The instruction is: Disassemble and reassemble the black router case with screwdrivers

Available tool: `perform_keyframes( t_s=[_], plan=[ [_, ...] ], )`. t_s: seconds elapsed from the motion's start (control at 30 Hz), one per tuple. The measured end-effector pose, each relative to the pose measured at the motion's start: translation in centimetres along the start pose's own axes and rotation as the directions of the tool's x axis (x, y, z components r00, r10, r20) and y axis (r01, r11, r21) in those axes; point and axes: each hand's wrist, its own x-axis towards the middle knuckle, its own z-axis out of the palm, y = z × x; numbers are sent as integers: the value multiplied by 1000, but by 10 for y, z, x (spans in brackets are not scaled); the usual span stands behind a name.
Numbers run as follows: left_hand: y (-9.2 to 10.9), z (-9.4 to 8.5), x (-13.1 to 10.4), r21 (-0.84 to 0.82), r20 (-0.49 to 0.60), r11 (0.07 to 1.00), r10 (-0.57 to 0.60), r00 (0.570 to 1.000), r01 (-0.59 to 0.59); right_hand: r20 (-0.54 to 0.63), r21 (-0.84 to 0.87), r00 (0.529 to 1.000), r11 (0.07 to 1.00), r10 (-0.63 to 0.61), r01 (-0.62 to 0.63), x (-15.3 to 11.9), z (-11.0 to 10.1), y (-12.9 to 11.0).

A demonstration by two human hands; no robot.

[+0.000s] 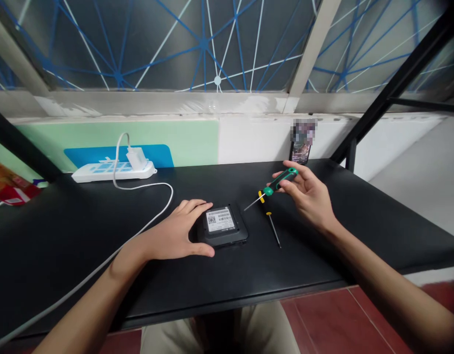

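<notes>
A black square device [227, 236] with a white printed label lies on the black table. Thumb and fingers of my left hand [179, 228] are spread around its left side. My right hand [308, 194] holds a green and black screwdriver [282, 180] by its handle, raised over the table. The shaft slants down to the left, its tip close to the device's upper right corner and apart from it. Beneath it a second screwdriver [273, 228], with a black and yellow handle, rests on the table, partly behind the first one.
A white power strip [98, 172] with a plugged-in charger [137, 158] sits at the back left, its white cable [112, 255] crossing the table's left part. A phone [300, 147] leans on the back wall. A red packet [15, 187] lies far left. Black metal posts flank the table [219, 295].
</notes>
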Motion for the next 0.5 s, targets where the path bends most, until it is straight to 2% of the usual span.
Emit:
perform_keyframes(
  t_s=[0.3, 0.5],
  plan=[
    [0, 1, 0, 28, -21, 999, 21, 1000, -20, 1, 31, 1000, 1000, -3, 3, -2, 1, -1],
    [-2, 3, 1, -15, -64, 999, 34, 997, -35, -9, 39, 1000, 999, 0, 0, -2, 1, -2]
  ],
)
